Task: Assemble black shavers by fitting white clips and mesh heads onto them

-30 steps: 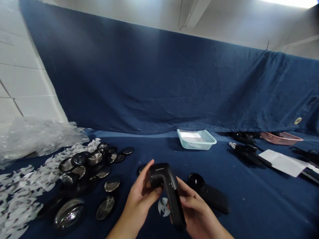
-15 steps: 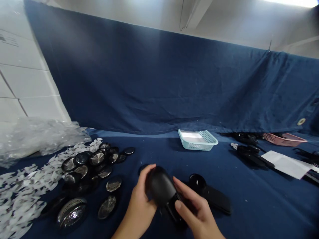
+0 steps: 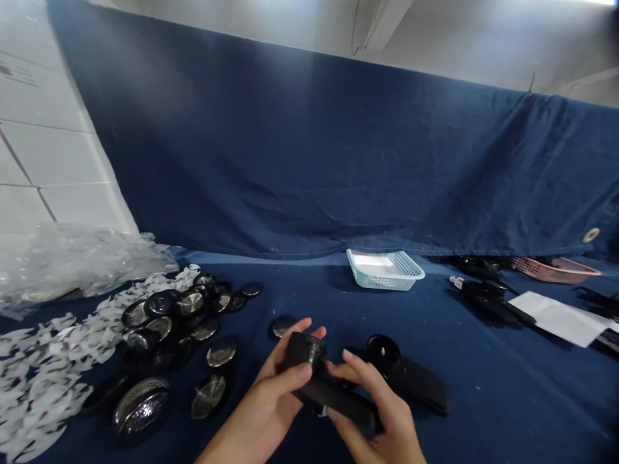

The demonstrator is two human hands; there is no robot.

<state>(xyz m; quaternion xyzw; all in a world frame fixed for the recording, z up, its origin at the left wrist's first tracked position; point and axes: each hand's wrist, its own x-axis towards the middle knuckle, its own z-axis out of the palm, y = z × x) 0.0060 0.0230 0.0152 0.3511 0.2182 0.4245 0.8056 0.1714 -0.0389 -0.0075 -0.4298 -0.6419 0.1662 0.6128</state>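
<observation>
A black plastic device with a rounded head and a long handle (image 3: 341,401) is held between both hands above the blue cloth. My left hand (image 3: 268,396) wraps round the head, its thumb across the near side. A ribbed rim shows at the top of the head. My right hand (image 3: 382,412) grips the handle with the thumb below and fingers above. Behind my right hand lies a second black piece (image 3: 418,383) with a round open cup at its end. A dark disc (image 3: 282,327) rests just beyond my left fingers.
Several black-rimmed discs with metallic faces (image 3: 189,303) are heaped at left, beside white cut pieces (image 3: 39,380) and clear plastic bags (image 3: 82,261). A light blue basket (image 3: 387,281) stands at the back. Black parts (image 3: 493,303), white paper (image 3: 556,318) and a pink basket (image 3: 556,270) lie right.
The device has been turned over in my hands, so its smooth rounded back no longer faces up. My left thumb now lies across the head, and my right hand has shifted along the handle.
</observation>
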